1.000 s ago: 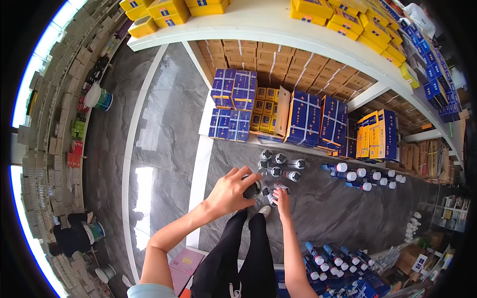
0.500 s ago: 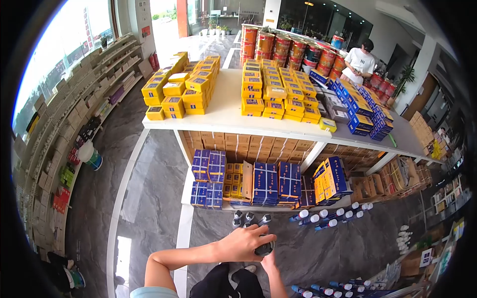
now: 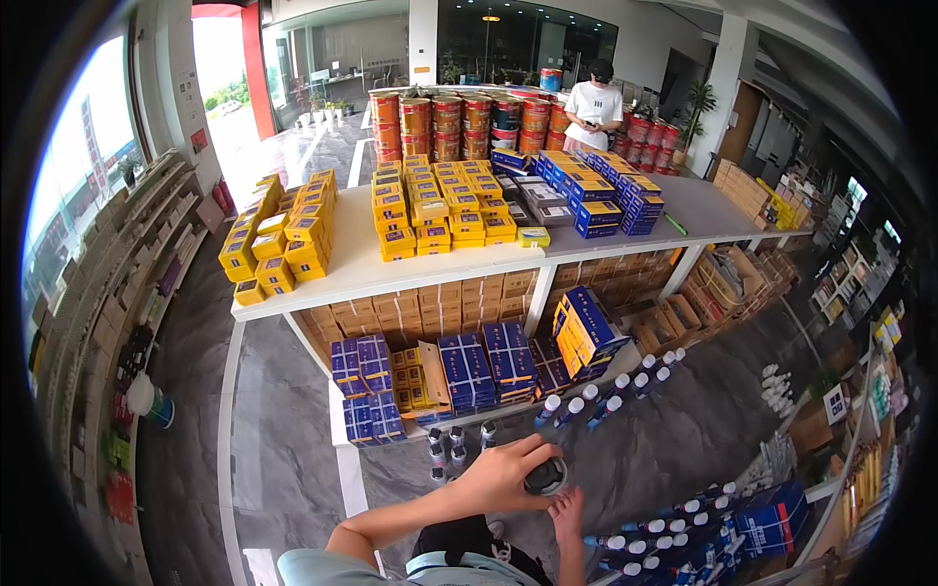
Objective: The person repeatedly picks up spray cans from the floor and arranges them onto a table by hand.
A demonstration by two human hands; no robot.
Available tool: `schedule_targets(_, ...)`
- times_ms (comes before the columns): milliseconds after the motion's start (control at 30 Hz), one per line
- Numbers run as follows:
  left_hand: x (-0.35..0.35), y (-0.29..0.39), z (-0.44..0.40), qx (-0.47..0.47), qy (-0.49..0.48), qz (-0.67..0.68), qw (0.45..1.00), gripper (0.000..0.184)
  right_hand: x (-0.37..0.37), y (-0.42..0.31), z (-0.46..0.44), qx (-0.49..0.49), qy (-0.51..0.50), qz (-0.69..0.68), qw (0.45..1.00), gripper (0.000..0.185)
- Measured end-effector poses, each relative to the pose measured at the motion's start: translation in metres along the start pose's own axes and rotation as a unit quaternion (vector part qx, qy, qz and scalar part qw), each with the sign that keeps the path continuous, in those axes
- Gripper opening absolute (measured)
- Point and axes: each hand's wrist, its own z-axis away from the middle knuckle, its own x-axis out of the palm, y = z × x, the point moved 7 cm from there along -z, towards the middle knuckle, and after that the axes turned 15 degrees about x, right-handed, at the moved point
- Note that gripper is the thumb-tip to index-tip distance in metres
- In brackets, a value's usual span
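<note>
My left hand (image 3: 513, 476) is wrapped around the side of a black-topped bottle (image 3: 545, 477), seen from above; most of its body is hidden below the cap. Just to its lower right is my right hand (image 3: 567, 510), fingers loosely extended and holding nothing I can see; whether a fingertip touches the bottle I cannot tell. Several dark-capped bottles (image 3: 457, 452) stand on the floor beyond my left hand. A group of blue bottles with white caps (image 3: 589, 394) stands further right, by the counter's foot.
The white counter (image 3: 342, 256) carries stacks of yellow boxes (image 3: 430, 210) and blue boxes (image 3: 598, 217). Strapped blue cartons (image 3: 467, 373) sit on its lower shelf. More white-capped bottles (image 3: 674, 525) stand at lower right. Behind the counter is a person (image 3: 594, 107) beside stacked drums (image 3: 447, 127).
My view has swung to the right. The right hand has come out from beneath the bottle to its right side; the left hand still holds the bottle.
</note>
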Motion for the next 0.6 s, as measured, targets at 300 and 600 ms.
schedule_targets(300, 0.02, 0.018, -0.036, 0.12, -0.063, 0.107, 0.985, 0.059, -0.052, 0.0, 0.047, -0.156, 0.114, -0.168, 0.967, 0.047)
schedule_targets(600, 0.059, 0.05, -0.034, 0.233, -0.203, 0.222, 0.925, 0.057, -0.044, 0.074, 0.14, -0.281, 0.193, -0.291, 0.894, 0.048)
